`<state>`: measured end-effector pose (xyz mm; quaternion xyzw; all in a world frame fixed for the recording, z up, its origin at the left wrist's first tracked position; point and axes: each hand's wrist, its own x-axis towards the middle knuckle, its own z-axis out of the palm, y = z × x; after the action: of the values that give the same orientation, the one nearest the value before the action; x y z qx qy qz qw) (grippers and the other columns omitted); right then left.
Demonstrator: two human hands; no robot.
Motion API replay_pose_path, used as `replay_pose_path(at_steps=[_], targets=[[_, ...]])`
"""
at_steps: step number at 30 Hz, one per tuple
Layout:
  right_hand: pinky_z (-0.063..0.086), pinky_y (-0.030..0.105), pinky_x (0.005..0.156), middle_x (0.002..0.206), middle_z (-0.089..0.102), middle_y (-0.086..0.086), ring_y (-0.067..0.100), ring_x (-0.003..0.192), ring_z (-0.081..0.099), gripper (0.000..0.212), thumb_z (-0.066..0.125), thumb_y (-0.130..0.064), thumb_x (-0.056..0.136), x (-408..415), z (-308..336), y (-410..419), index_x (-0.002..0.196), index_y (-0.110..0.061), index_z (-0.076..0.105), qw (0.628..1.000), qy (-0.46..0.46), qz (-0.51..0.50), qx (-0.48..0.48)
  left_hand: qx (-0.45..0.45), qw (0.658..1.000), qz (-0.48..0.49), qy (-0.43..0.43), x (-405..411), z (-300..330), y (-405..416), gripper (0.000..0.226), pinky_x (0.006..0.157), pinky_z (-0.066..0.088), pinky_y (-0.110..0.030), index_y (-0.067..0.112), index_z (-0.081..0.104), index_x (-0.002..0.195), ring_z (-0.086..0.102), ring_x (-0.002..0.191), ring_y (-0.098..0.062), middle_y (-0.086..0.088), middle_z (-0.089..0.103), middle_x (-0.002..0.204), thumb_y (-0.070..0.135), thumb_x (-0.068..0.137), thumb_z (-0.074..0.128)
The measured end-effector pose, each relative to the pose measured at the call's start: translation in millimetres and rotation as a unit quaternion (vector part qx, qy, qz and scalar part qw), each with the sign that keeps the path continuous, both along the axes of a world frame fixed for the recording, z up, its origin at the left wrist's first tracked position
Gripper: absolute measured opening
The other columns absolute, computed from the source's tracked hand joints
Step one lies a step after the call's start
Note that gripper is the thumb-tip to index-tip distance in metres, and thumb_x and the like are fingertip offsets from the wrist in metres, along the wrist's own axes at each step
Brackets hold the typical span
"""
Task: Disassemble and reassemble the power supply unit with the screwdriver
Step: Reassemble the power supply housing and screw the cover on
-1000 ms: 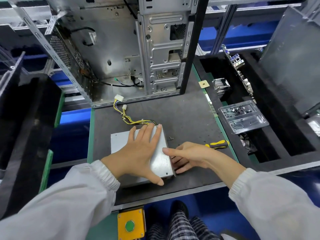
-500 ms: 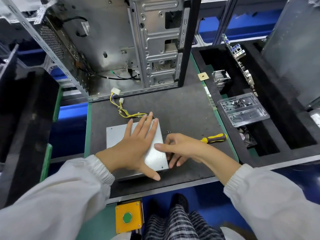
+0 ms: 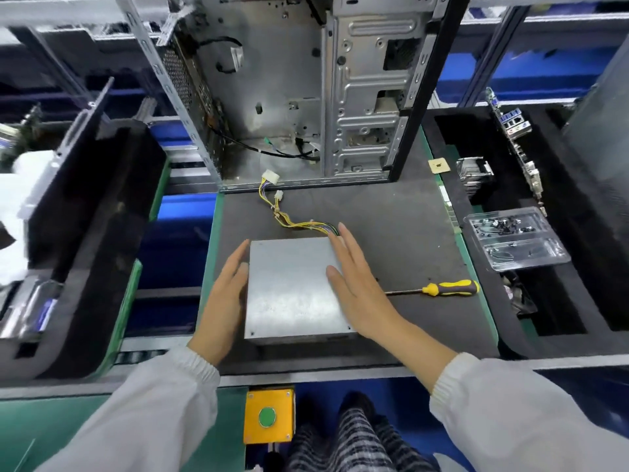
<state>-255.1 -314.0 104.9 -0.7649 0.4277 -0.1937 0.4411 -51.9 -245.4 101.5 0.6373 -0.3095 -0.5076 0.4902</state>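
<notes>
On the dark mat of the bench [image 3: 391,233], in front of the empty computer case [image 3: 306,97], the power supply [image 3: 292,287] lies flat with its wires trailing toward the case. A second ago the left hand [image 3: 224,298] pressed on its lid; now it flanks the left side while the right hand [image 3: 357,284] lies along the right edge, fingers straight, gripping nothing. The screwdriver [image 3: 446,288] lies untouched just right. The box looks about to be lifted or turned.
</notes>
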Motion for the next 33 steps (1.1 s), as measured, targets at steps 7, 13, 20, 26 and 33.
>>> replay_pose_path(at_steps=[7,13,20,26,33], targets=[[0.042,0.011,0.073,0.100,0.063,-0.002,0.021,0.089,0.060,0.021,0.053,-0.005,0.094,-96,4,-45,0.098,-0.022,0.066,0.971,0.025,-0.193,-0.138,-0.071,0.997,0.032,-0.005,-12,-6,-5,0.041,0.103,0.045,-0.034,0.040,0.046,0.140,0.056,0.122,-0.005,0.023,0.057,0.131,0.022,0.103,0.046],[0.041,0.023,0.077,0.083,0.064,-0.005,0.018,0.084,0.054,0.004,0.068,-0.016,0.086,-125,-1,-63,0.084,-0.018,0.070,0.982,0.165,-0.028,-0.088,-0.085,0.994,0.063,0.025,-20,-11,-6,0.038,0.089,0.049,-0.022,0.036,0.050,0.134,0.060,0.115,-0.005,0.018,0.061,0.127,0.016,0.103,0.043],[0.042,0.028,0.076,0.079,0.054,-0.008,0.011,0.072,0.052,0.016,0.075,-0.025,0.078,-63,-26,-83,0.084,-0.018,0.062,0.986,0.151,0.017,-0.060,-0.098,0.990,0.100,0.030,-37,-12,-7,0.038,0.097,0.046,-0.031,0.037,0.052,0.130,0.058,0.119,-0.008,0.015,0.060,0.129,0.013,0.103,0.041],[0.033,0.026,0.073,0.083,0.048,-0.007,0.006,0.072,0.040,0.011,0.069,-0.025,0.083,-44,-41,-94,0.083,-0.017,0.062,0.973,0.184,0.041,-0.130,-0.088,0.989,0.114,0.017,-41,-10,-6,0.037,0.110,0.039,-0.044,0.037,0.050,0.132,0.054,0.126,-0.012,0.016,0.059,0.131,0.016,0.103,0.042],[0.045,0.017,0.064,0.072,0.068,0.003,0.011,0.065,0.060,0.007,0.069,-0.011,0.084,-59,-17,-101,0.078,-0.011,0.065,0.992,0.014,-0.123,0.006,-0.100,0.986,0.131,0.022,-51,-8,-4,0.036,0.098,0.047,-0.032,0.035,0.049,0.133,0.059,0.118,-0.007,0.020,0.061,0.125,0.016,0.103,0.043]])
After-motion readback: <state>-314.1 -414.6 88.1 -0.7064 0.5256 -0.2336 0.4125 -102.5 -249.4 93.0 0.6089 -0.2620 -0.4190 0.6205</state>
